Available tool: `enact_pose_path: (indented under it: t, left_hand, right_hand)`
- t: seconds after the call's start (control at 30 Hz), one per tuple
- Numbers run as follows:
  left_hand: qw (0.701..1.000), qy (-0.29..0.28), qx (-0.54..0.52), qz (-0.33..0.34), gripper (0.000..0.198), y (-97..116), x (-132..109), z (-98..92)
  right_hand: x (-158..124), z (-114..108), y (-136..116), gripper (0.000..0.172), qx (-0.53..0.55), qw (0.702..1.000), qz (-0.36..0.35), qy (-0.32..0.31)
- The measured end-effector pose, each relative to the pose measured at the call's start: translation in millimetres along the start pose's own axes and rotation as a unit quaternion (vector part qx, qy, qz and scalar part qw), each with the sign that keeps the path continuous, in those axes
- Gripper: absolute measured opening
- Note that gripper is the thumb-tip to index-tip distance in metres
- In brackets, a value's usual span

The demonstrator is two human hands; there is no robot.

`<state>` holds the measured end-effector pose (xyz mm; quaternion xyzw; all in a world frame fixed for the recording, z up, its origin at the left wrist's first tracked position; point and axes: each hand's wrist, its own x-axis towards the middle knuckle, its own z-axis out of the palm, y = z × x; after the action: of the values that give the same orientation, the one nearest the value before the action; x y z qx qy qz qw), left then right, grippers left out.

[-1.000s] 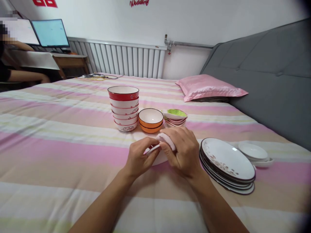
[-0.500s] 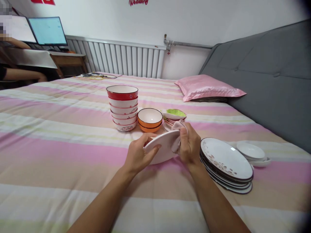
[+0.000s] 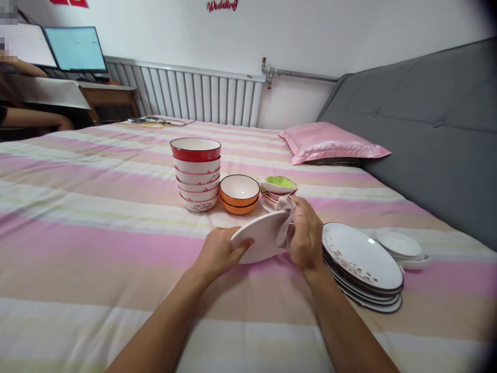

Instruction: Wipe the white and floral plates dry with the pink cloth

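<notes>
A white plate (image 3: 261, 239) is held tilted above the bed. My left hand (image 3: 221, 251) grips its left edge, the thumb lying on the face toward me. With my right hand (image 3: 305, 233) I press a crumpled pale pink cloth (image 3: 286, 220) around the plate's right edge. Just beyond the plate stand two nested orange bowls (image 3: 239, 194) and a stack of small dishes topped by a green leaf-shaped one (image 3: 280, 182). Right of my right hand lies a stack of large dark-rimmed plates (image 3: 361, 256) with a brown floral print.
A tall stack of red and white bowls (image 3: 196, 173) stands left of the orange ones. Small white dishes (image 3: 402, 246) lie at the right. A pink pillow (image 3: 334, 142) rests near the grey headboard (image 3: 427, 109). Cables (image 3: 159, 122) lie at the far edge; a person sits by monitors (image 3: 75, 49).
My left hand has slid its grip slightly, its fingers now mostly behind the plate. My right hand and the cloth have shifted a little along the right edge.
</notes>
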<state>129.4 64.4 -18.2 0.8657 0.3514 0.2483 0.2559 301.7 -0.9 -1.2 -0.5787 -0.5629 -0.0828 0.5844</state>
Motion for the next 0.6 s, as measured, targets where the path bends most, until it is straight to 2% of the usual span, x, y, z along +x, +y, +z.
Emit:
enact_pose_path:
  t: [0.17,0.33,0.5,0.6]
  left_hand:
    - [0.998,0.007,0.030,0.046,0.022,1.0,-2.1,1.0]
    - [0.996,0.025,0.037,0.083,0.022,0.9,-2.6,2.7]
    - [0.994,0.035,0.071,0.069,0.016,-0.7,-2.4,5.9]
    - [0.994,0.078,0.044,0.060,0.008,-4.7,-2.8,10.7]
  right_hand:
    - [-0.8,-3.3,-19.1,0.032,-0.098,0.987,-0.110,-0.058]
    - [-8.2,1.0,-35.9,0.034,-0.153,0.967,-0.174,-0.107]
    - [-14.1,6.7,-45.1,0.033,-0.170,0.950,-0.217,-0.146]
    - [-16.2,8.9,-47.7,0.031,-0.174,0.943,-0.237,-0.157]
